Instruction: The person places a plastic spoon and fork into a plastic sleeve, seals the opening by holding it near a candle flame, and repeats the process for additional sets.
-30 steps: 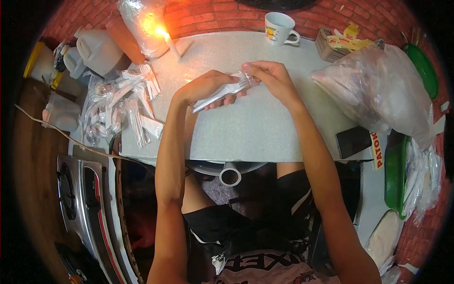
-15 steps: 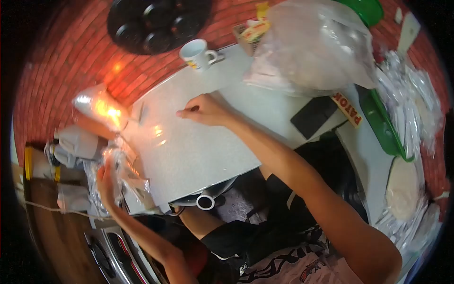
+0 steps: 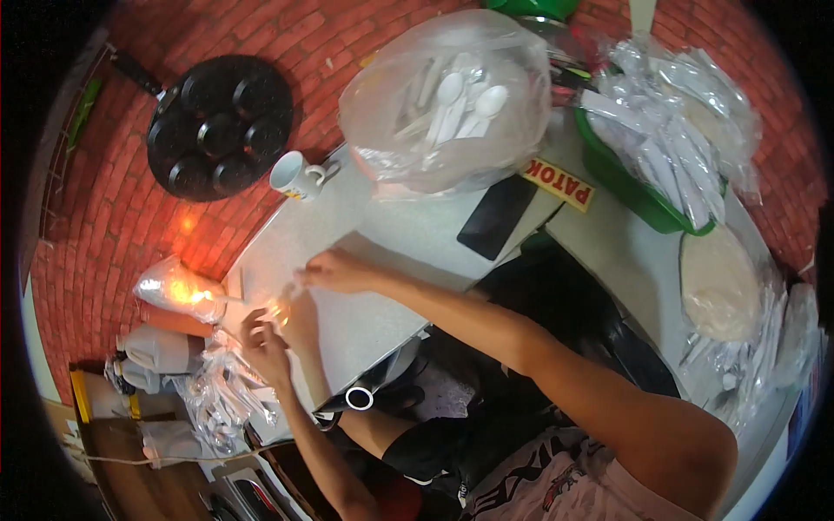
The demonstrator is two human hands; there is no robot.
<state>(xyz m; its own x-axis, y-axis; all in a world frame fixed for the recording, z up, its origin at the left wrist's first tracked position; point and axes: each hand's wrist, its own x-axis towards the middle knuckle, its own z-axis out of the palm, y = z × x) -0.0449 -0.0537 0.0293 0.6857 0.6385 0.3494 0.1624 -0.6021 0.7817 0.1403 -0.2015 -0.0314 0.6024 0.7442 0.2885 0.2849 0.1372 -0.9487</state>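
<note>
My left hand is over the left end of the pale table, beside a pile of clear plastic packets; motion blurs its fingers. To its right, my right hand hovers above the tabletop, fingers bent and drawn together; anything between them is too small to tell. The hands are apart. A bright flame-like glow shows at a clear, shiny plastic-like thing just beyond my left hand, with its reflection on the tabletop.
A white mug stands at the far edge, near a black round-welled pan. Farther right are a big bag of white plastic spoons, a dark phone, a "PATOK" sign and a green basket of wrapped items.
My left hand has moved off the plastic packets, toward my right hand. My right hand is lower and nearer the glow. The head view has shifted, showing the spoons and the whole pan.
</note>
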